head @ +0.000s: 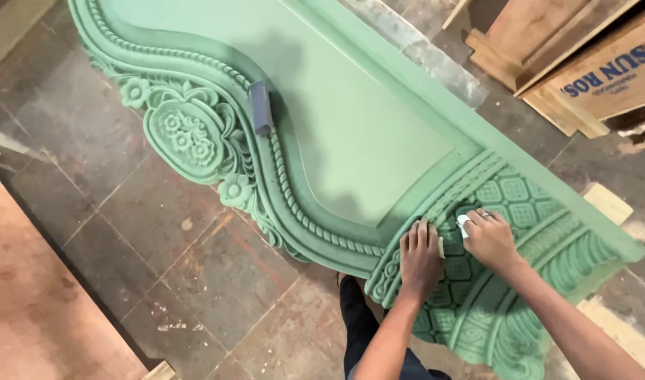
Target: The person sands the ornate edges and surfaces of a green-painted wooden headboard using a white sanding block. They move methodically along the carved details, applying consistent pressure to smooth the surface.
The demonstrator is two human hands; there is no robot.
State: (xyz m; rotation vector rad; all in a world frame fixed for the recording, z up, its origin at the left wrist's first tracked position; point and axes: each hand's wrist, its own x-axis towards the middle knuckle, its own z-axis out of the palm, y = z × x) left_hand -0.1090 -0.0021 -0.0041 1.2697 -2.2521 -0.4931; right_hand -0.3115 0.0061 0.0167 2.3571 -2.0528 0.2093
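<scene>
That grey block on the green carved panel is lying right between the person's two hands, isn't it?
Not quite. In the head view the grey block does lie on the green carved panel, but far from the left hand and right hand, up beside the rope-carved border.

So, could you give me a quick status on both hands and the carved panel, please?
Left hand flat on green carved panel. Right hand pressing small white piece onto lattice carving. Grey block lies apart.

Floor: dark stone tiles [196, 274], worn, with pale dusty patches and scuffs.
Left edge: a reddish wooden board [34, 302] lay across the tiles.
Upper right: stacked wooden planks [541, 42] beside a cardboard box [611, 70].
Light: even, soft shadows.
</scene>
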